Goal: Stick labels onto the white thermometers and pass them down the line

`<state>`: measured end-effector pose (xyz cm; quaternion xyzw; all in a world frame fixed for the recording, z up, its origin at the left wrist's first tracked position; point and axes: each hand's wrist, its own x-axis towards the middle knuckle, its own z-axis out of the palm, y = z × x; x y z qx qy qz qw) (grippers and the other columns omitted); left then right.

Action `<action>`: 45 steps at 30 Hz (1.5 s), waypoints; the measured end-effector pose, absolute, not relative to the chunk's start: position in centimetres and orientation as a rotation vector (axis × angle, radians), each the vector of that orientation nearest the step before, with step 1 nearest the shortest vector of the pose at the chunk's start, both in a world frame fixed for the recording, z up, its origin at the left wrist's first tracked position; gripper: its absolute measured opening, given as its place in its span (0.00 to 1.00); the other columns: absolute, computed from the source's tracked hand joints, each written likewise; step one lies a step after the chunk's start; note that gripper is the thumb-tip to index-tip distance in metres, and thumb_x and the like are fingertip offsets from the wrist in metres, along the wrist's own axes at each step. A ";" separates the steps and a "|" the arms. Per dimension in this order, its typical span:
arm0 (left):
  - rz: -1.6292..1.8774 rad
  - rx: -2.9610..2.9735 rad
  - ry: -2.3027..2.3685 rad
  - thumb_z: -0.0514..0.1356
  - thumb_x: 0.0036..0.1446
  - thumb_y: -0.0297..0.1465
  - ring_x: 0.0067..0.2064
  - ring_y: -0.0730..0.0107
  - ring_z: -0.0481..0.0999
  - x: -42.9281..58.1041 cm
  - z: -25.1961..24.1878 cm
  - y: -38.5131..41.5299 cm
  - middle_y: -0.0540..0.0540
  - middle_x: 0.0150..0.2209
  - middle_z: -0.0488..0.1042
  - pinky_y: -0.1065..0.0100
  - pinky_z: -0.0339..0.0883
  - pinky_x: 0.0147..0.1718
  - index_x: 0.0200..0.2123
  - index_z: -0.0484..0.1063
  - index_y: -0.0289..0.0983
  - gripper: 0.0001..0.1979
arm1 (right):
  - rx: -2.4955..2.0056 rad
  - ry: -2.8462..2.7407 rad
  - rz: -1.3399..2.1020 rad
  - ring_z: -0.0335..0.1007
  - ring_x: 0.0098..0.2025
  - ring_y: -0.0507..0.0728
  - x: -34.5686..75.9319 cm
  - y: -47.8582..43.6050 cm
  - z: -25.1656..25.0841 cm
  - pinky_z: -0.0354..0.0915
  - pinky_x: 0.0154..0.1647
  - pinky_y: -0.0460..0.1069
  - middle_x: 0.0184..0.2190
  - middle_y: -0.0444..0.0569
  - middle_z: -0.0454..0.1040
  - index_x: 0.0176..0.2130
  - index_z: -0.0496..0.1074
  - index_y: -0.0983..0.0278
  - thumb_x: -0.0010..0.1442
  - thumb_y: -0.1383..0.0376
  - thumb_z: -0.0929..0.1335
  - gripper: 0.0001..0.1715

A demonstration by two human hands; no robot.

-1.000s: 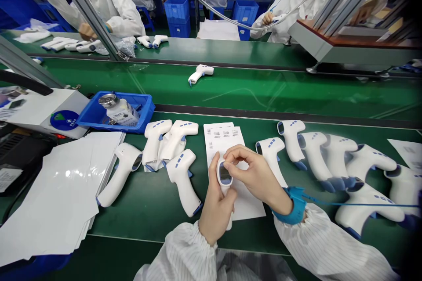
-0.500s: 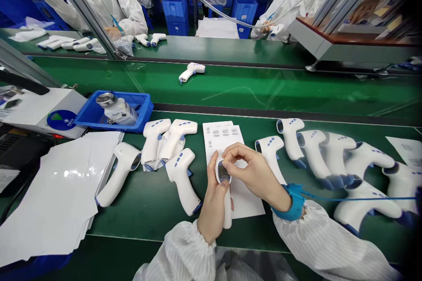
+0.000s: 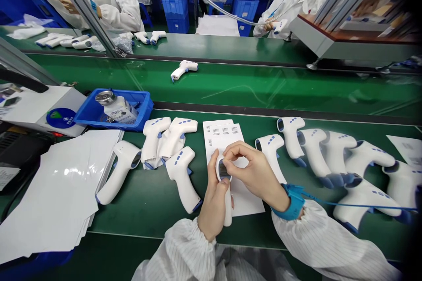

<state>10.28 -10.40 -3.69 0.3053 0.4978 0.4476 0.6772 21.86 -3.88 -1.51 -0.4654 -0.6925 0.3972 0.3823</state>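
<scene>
My left hand is closed around a white infrared thermometer, held upright with its small dark screen facing me. At the screen's upper edge, the thumb and forefinger of my right hand are pinched together. Whatever is between those fingertips, if anything, is too small to make out. A blue wrist strap with a cord circles my right wrist. Under both hands lies a sheet of printed labels. More white thermometers lie on either side, among them one on the left and one on the right.
A stack of white paper covers the left side of the bench. Behind it stands a blue tray containing a metal-capped bottle. Across the back runs a green conveyor carrying one thermometer. Co-workers sit beyond it.
On the conveyor the thermometer has shifted a little to the left. The far-left co-worker's hands have lifted from the bench. My own hands have barely moved.
</scene>
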 end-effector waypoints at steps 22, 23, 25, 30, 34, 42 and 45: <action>1.209 1.149 1.471 0.48 0.68 0.37 0.58 0.64 0.63 9.9 -1.5 -10.9 0.51 0.63 0.56 0.60 0.64 0.54 0.59 0.55 0.55 0.18 | -1.123 -1.699 1.099 0.69 0.37 0.53 22.7 -6.1 1.7 0.67 0.38 0.48 0.33 0.44 0.70 0.29 0.68 0.61 0.60 0.67 0.69 0.08; 1.206 1.157 1.483 0.48 0.68 0.37 0.57 0.64 0.64 9.9 -1.5 -10.9 0.50 0.62 0.57 0.61 0.64 0.54 0.59 0.55 0.55 0.18 | -1.128 -1.700 1.118 0.69 0.35 0.52 22.8 -6.3 1.8 0.67 0.37 0.47 0.31 0.43 0.71 0.29 0.67 0.60 0.61 0.67 0.69 0.08; 1.187 1.120 1.479 0.48 0.67 0.37 0.49 0.67 0.70 9.9 -1.4 -10.8 0.48 0.59 0.61 0.63 0.68 0.47 0.59 0.56 0.53 0.18 | -1.158 -1.673 1.172 0.68 0.30 0.51 22.8 -6.6 1.6 0.66 0.31 0.47 0.28 0.42 0.71 0.31 0.66 0.60 0.63 0.64 0.67 0.08; 1.085 0.827 1.302 0.51 0.65 0.40 0.22 0.77 0.64 9.6 -0.6 -10.4 0.48 0.42 0.68 0.69 0.65 0.21 0.60 0.54 0.50 0.21 | -1.223 -1.673 1.016 0.68 0.36 0.54 22.8 -6.4 1.1 0.68 0.36 0.50 0.38 0.46 0.71 0.44 0.64 0.59 0.58 0.61 0.71 0.16; 1.044 0.798 1.200 0.58 0.57 0.30 0.24 0.77 0.66 9.5 0.4 -10.6 0.46 0.49 0.67 0.69 0.67 0.23 0.61 0.54 0.52 0.30 | -1.101 -1.845 1.035 0.67 0.45 0.57 22.6 -5.3 1.1 0.66 0.45 0.52 0.42 0.48 0.70 0.43 0.69 0.59 0.58 0.64 0.71 0.12; 1.076 0.812 1.225 0.59 0.50 0.24 0.31 0.68 0.75 9.8 -0.7 -10.7 0.41 0.54 0.67 0.68 0.72 0.26 0.65 0.50 0.50 0.40 | -1.164 -1.791 1.024 0.68 0.46 0.58 21.8 -5.1 0.1 0.66 0.48 0.54 0.41 0.48 0.70 0.41 0.68 0.59 0.56 0.66 0.71 0.13; 1.185 0.881 1.176 0.61 0.46 0.21 0.53 0.55 0.72 9.4 -0.3 -10.3 0.41 0.61 0.60 0.60 0.73 0.45 0.67 0.43 0.49 0.48 | -1.207 -1.675 1.489 0.68 0.52 0.60 21.8 -6.1 0.2 0.68 0.51 0.56 0.52 0.52 0.69 0.55 0.62 0.58 0.53 0.61 0.73 0.32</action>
